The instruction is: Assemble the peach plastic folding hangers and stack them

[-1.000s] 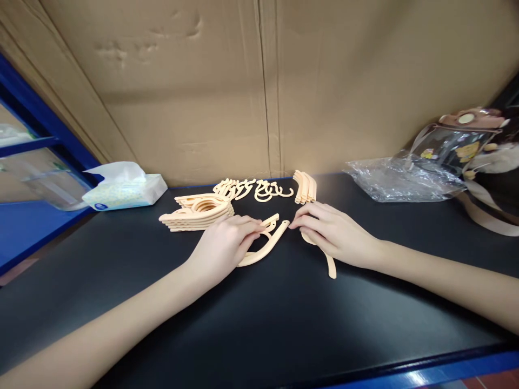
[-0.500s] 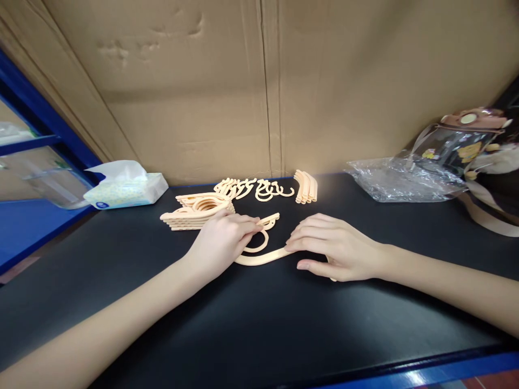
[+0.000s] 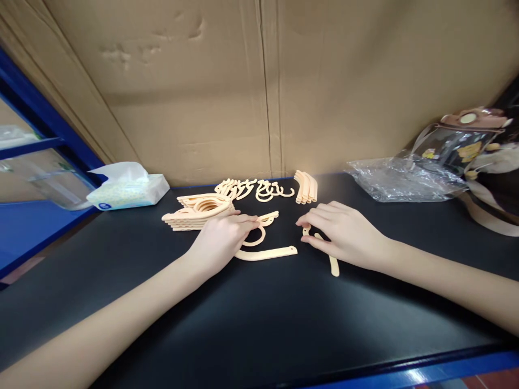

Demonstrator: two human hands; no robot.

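My left hand [image 3: 223, 237] is closed on a cream plastic hanger piece with a ring-shaped middle [image 3: 259, 237], which lies low over the table. From under that hand a curved hanger arm [image 3: 271, 253] with a hole at its end extends to the right. My right hand [image 3: 348, 235] is curled, thumb and fingers around a small cream part with a hole [image 3: 306, 230]. Below its palm another curved cream piece [image 3: 334, 266] shows; whether the two are joined is hidden. Just behind my left hand sits a stack of hanger bodies [image 3: 190, 219].
At the back of the black table [image 3: 251, 319] lie several loose hooks [image 3: 264, 190] and a bundle of curved arms [image 3: 305, 187]. A tissue box [image 3: 130, 189] stands left. Clear plastic bag [image 3: 405, 181] and bottle [image 3: 458, 140] are right, before a cardboard wall [image 3: 194, 97].
My right hand has left the end of the curved arm, shifting slightly right and away from me, and now curls around a small part. My left hand has hardly moved.
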